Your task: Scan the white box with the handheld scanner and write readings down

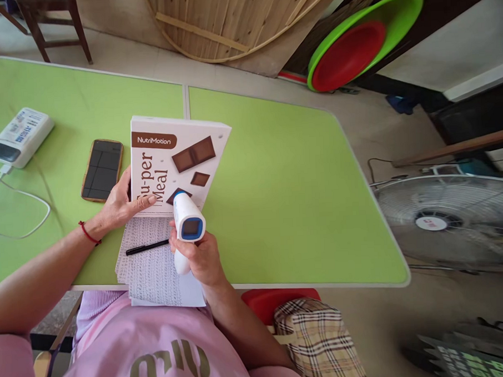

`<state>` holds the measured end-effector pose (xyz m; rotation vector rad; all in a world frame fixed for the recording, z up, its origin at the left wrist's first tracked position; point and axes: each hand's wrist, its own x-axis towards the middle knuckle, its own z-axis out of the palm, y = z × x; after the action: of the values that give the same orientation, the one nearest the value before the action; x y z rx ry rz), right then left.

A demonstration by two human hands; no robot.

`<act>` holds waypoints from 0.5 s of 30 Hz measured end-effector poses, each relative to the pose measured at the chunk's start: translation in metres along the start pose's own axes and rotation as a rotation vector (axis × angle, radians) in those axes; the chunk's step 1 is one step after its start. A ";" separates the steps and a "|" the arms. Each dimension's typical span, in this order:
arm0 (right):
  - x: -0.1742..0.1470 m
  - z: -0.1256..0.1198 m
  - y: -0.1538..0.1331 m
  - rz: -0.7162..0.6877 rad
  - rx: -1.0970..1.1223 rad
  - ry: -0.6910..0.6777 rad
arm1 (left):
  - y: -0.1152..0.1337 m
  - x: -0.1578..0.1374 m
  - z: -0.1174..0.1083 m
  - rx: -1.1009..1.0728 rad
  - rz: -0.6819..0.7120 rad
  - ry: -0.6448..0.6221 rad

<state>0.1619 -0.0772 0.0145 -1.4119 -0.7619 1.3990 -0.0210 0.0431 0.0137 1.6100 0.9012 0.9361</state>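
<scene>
My left hand [125, 200] grips the lower left edge of a white and brown NutriMotion box [192, 177], its thumb across the front. The box stands tilted above the table, chocolate pieces printed on its face. In my right hand [203, 256] is a white infrared thermometer [186, 205] with a blue-rimmed screen, its head in front of the box's lower part. My fingers wrap round its handle. Beneath both hands lie handwritten sheets [155, 273] that overhang the table's near edge. A black pen [147, 247] rests on them, its right end hidden by my right hand.
The green table [285, 198] spans the view. A smartphone [102, 170] lies left of the box, and a white power bank [22, 136] with cables is farther left. A fan [448, 221] stands past the right edge. A plaid bag [320, 341] sits on a red stool [277, 303].
</scene>
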 end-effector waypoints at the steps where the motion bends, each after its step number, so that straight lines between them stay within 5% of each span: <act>1: 0.000 0.000 0.000 -0.001 -0.006 -0.002 | 0.000 0.000 0.000 0.002 0.008 0.000; 15: 0.000 0.000 -0.001 -0.004 -0.015 -0.002 | 0.002 0.001 0.000 -0.013 -0.005 -0.014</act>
<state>0.1621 -0.0771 0.0152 -1.4198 -0.7777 1.3941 -0.0208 0.0438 0.0156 1.6006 0.8874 0.9243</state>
